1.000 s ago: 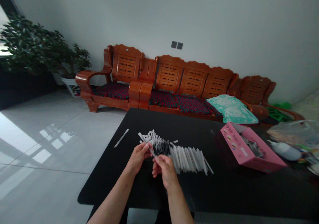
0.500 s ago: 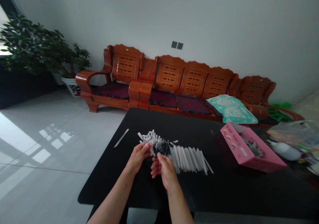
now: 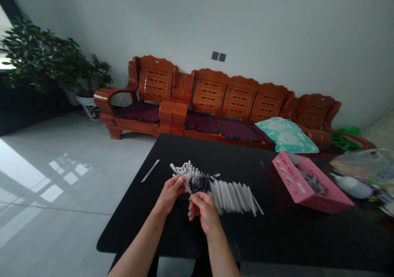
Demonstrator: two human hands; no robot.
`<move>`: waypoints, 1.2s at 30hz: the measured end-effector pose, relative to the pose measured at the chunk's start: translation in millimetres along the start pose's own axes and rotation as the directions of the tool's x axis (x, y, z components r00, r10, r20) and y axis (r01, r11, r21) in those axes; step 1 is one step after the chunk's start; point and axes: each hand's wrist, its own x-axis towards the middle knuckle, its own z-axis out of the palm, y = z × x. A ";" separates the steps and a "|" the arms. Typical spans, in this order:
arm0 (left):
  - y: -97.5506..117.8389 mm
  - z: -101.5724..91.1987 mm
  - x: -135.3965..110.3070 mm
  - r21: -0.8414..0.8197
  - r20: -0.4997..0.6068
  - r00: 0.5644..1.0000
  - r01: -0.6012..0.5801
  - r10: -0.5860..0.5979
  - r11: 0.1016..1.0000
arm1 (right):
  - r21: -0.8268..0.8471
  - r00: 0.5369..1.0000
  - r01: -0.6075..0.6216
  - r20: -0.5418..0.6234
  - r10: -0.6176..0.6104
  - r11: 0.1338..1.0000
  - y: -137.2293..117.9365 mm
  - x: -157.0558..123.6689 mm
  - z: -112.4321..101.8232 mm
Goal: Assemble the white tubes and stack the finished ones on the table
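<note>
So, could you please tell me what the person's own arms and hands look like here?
The left hand and right hand are both ungloved. The left forearm and right forearm are bare, with no sleeve, watch or bracelet in view. I can make out no rings, though fine detail is too small to tell.

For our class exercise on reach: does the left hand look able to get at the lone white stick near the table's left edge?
Probably yes: only black tabletop seems to lie between the left hand and the lone white stick, though the hand holds another slim stick.
</note>
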 end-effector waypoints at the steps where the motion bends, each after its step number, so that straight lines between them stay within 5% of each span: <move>1: 2.0 -1.5 1.0 -0.006 -0.022 1.000 -0.008 0.008 1.000 | -0.022 1.000 0.012 -0.019 -0.012 1.000 -0.1 0.1 -1.3; 5: 8.6 -9.6 5.2 -0.026 -0.094 0.996 -0.009 0.006 1.000 | -0.114 0.983 0.066 -0.162 -0.084 0.991 0.6 4.1 -15.2; 10: 4.5 -21.0 6.4 -0.056 -0.141 0.990 0.001 -0.009 0.998 | -0.346 0.876 0.112 -0.408 -0.257 0.932 -0.4 11.2 -49.5; 16: -5.4 -26.6 6.4 -0.079 -0.186 0.982 0.015 -0.030 0.997 | -0.825 0.802 0.070 -0.287 -0.524 0.560 -3.3 9.5 -68.7; 22: -7.7 -22.4 6.0 -0.059 -0.174 0.984 0.027 -0.037 0.998 | -0.957 0.826 -0.073 -0.215 -0.521 0.279 1.5 10.4 -47.9; 25: -8.6 -17.8 3.8 -0.049 -0.155 0.987 0.025 -0.033 0.998 | -0.950 0.817 -0.020 -0.195 -0.543 0.311 -1.4 8.1 -33.0; 31: -14.0 -9.0 0.0 -0.040 -0.100 0.993 0.056 -0.060 0.998 | -0.853 0.895 0.278 0.063 -0.442 0.441 -8.9 -1.4 -3.5; 34: -2.9 -23.2 7.2 -0.078 -0.216 0.976 -0.035 0.017 0.996 | -0.843 0.899 0.298 0.090 -0.429 0.448 -14.3 -6.8 -14.2; 36: 11.2 -39.7 14.1 -0.106 -0.379 0.919 -0.156 0.105 0.982 | -0.835 0.901 0.272 0.046 -0.431 0.479 -19.8 -10.6 -35.0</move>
